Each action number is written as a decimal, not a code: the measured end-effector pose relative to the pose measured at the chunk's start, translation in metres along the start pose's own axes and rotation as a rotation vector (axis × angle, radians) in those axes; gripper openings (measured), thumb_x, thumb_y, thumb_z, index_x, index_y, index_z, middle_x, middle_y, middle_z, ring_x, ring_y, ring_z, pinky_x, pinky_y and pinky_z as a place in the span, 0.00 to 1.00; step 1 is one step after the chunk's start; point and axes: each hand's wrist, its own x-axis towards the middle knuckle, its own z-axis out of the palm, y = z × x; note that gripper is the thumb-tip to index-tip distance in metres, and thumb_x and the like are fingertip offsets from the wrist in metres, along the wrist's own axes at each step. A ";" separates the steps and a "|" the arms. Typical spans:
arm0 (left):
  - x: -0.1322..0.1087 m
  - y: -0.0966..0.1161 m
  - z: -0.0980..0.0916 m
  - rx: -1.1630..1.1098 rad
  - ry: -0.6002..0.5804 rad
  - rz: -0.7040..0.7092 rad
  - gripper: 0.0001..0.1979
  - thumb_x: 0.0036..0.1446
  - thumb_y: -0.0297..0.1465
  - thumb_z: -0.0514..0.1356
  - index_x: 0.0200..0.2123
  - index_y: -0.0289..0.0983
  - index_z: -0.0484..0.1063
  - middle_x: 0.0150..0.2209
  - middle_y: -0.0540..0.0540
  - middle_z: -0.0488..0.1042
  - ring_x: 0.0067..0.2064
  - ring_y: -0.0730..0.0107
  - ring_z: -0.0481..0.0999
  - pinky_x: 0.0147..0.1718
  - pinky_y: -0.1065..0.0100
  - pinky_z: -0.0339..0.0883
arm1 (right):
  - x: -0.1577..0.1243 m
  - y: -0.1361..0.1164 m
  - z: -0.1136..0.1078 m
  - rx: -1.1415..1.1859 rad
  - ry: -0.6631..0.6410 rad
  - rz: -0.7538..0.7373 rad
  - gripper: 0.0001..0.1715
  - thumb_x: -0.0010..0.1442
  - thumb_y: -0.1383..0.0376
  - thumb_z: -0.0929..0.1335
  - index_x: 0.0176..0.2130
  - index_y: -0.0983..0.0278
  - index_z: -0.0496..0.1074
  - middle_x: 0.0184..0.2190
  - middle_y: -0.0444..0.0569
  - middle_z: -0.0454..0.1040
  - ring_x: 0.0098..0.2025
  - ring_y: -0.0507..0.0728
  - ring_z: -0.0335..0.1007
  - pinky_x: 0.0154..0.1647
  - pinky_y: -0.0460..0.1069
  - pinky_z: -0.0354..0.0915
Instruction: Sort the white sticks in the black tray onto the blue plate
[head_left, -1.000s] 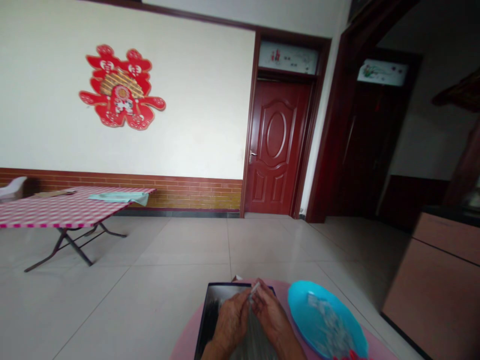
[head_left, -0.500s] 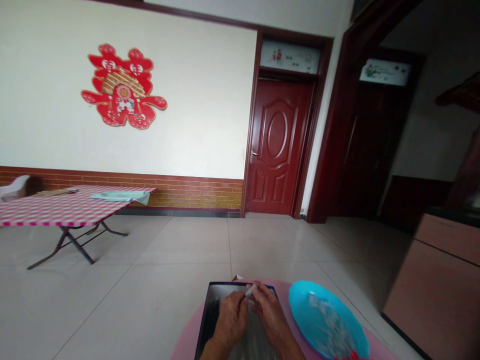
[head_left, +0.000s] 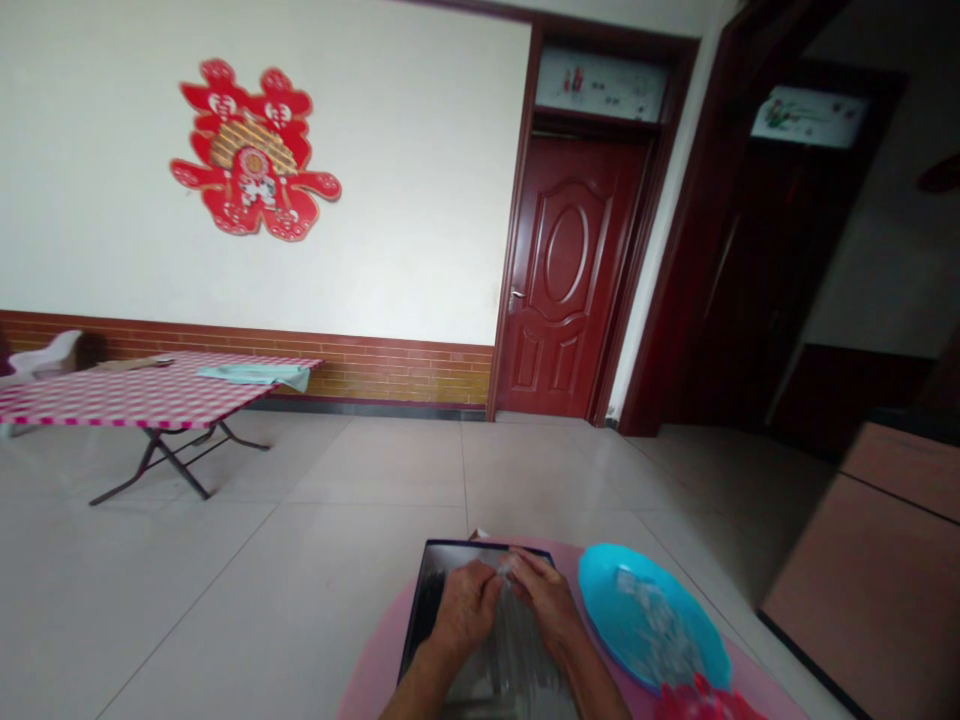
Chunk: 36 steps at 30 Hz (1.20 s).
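My left hand and my right hand meet over a shallow dark-rimmed box. Between their fingertips is a small clear, whitish piece, perhaps plastic; its exact kind is too blurred to tell. Both hands have their fingers closed around it. Inside the box, below my hands, lie long clear strips, with something dark along the left side. To the right of my right hand stands a bright blue plate holding a heap of small clear pieces.
The box and plate rest on a round pink table. Something red shows at the lower right edge. Farther off stand a folding table with a checked cloth, a white chair and a pinkish cabinet.
The view has tilted down slightly, bringing more of the red thing into sight. My hands stay together over the box, and the small piece now shows less between the fingertips.
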 end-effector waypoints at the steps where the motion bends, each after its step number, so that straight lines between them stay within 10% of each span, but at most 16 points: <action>1: 0.000 0.000 -0.001 0.025 -0.001 0.013 0.17 0.61 0.32 0.49 0.27 0.37 0.74 0.25 0.47 0.74 0.28 0.69 0.74 0.29 0.72 0.65 | 0.002 0.002 -0.001 -0.004 0.013 0.002 0.23 0.36 0.54 0.76 0.33 0.61 0.78 0.34 0.48 0.79 0.39 0.59 0.73 0.40 0.51 0.66; 19: -0.003 0.010 -0.002 0.191 -0.081 0.069 0.15 0.60 0.28 0.50 0.44 0.39 0.74 0.32 0.43 0.75 0.34 0.63 0.75 0.33 0.68 0.69 | 0.004 0.000 -0.004 -0.601 0.124 -0.314 0.30 0.51 0.40 0.61 0.14 0.59 0.63 0.13 0.43 0.64 0.21 0.55 0.61 0.26 0.50 0.56; 25: 0.002 0.011 -0.003 -0.220 -0.134 -0.057 0.14 0.59 0.30 0.50 0.39 0.38 0.75 0.33 0.45 0.77 0.35 0.65 0.75 0.37 0.68 0.65 | 0.005 0.001 -0.005 -0.356 0.067 -0.259 0.32 0.50 0.38 0.62 0.27 0.62 0.74 0.26 0.49 0.76 0.32 0.59 0.71 0.35 0.52 0.65; 31: 0.007 0.017 -0.005 -0.766 -0.294 -0.389 0.20 0.55 0.43 0.52 0.22 0.35 0.70 0.16 0.53 0.63 0.18 0.77 0.60 0.19 0.74 0.54 | -0.003 -0.009 0.004 0.125 -0.164 -0.089 0.32 0.45 0.43 0.70 0.41 0.62 0.75 0.43 0.54 0.78 0.49 0.63 0.70 0.50 0.56 0.63; 36: 0.009 0.024 -0.006 -1.107 -0.407 -0.681 0.20 0.46 0.47 0.59 0.27 0.33 0.71 0.17 0.53 0.65 0.13 0.80 0.56 0.12 0.76 0.45 | -0.013 -0.022 0.005 0.289 -0.271 -0.016 0.28 0.46 0.47 0.71 0.42 0.62 0.75 0.44 0.54 0.78 0.51 0.62 0.69 0.55 0.56 0.59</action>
